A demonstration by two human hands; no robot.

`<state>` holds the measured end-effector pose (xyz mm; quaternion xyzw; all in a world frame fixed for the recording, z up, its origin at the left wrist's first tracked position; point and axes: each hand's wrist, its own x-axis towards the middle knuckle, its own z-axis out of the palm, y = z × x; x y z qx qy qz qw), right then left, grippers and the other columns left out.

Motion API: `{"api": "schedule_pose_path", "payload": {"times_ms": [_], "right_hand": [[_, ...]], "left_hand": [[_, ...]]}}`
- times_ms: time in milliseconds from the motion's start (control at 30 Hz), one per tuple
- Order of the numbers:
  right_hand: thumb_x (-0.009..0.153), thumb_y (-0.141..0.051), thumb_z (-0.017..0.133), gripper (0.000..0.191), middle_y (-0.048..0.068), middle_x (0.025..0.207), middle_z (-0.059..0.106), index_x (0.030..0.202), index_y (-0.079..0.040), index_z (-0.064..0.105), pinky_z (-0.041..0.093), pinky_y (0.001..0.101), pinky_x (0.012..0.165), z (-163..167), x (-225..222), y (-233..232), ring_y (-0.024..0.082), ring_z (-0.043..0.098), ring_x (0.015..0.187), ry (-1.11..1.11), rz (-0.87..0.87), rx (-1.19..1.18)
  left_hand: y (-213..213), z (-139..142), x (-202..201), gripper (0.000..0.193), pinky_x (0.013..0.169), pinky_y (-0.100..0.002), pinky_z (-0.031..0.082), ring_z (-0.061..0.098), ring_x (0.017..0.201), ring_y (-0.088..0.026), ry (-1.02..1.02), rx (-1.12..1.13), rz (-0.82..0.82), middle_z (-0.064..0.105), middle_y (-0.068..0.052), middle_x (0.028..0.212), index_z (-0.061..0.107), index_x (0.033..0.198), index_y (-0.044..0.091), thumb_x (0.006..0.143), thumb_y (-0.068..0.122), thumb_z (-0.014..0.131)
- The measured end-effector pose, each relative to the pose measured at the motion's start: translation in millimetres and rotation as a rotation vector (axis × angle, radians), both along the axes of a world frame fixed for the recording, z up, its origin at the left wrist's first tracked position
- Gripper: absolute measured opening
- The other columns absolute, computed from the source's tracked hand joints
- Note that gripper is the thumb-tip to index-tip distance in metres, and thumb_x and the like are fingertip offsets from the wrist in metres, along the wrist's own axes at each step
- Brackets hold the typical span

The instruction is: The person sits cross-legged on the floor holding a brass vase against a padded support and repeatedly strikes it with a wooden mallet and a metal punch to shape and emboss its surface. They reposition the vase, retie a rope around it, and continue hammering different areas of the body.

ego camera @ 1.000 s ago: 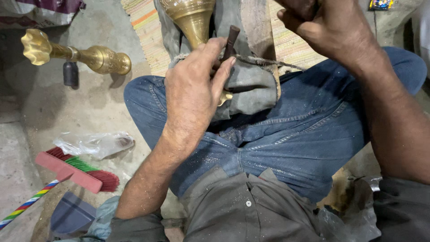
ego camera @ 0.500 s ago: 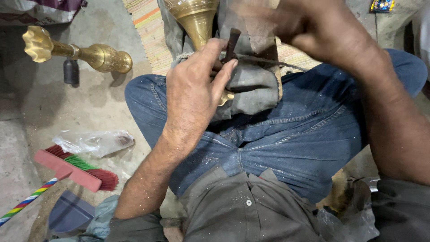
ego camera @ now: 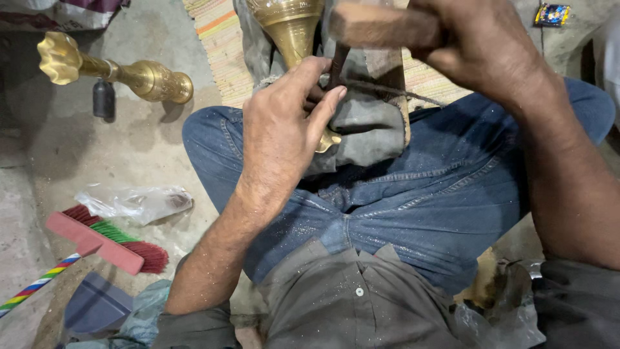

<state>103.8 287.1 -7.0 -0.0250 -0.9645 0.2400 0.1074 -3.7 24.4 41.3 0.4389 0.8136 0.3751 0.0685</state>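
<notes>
Left hand [ego camera: 281, 136] pinches a dark metal punch [ego camera: 337, 64] upright on a brass piece [ego camera: 292, 29] wrapped in grey cloth [ego camera: 365, 126] on the lap. Right hand [ego camera: 475, 45] grips a blurred, probably wooden mallet [ego camera: 378, 26] above. Second brass piece [ego camera: 110, 68], plastic bag [ego camera: 135, 201] and brush [ego camera: 106, 239] lie on the floor alongside.

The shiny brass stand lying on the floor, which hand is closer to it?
Left. The left hand rests on the lap, gripping a dark rod, just across from the brass stand on the floor. The right hand is farther off, holding a wooden block on the other side.
</notes>
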Motion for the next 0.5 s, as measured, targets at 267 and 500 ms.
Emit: {"api": "schedule_pose_path", "payload": {"times_ms": [267,500], "right_hand": [[0.103,-0.010,0.084,0.024,0.015,0.085,0.066,0.113,0.003,0.066,0.053,0.0413,0.062,7,0,3,0.028,0.067,0.073,0.003,-0.036,-0.037],[0.093,-0.008,0.084,0.032,0.017,0.088,0.068,0.117,0.003,0.065,0.055,0.0431,0.065,12,-2,-2,0.031,0.069,0.077,0.022,-0.031,-0.038]], "left_hand": [[-4,1,-1,0.028,0.069,-0.031,0.063,0.078,0.082,-0.017,0.005,0.064,-0.030,0.076,-0.009,0.097,0.066,0.126,0.005,0.103,0.017,0.076],[-3,2,-3,0.029,0.067,-0.031,0.063,0.078,0.078,-0.018,-0.068,0.021,0.007,0.077,-0.008,0.091,0.068,0.122,0.005,0.099,0.020,0.078]]}}
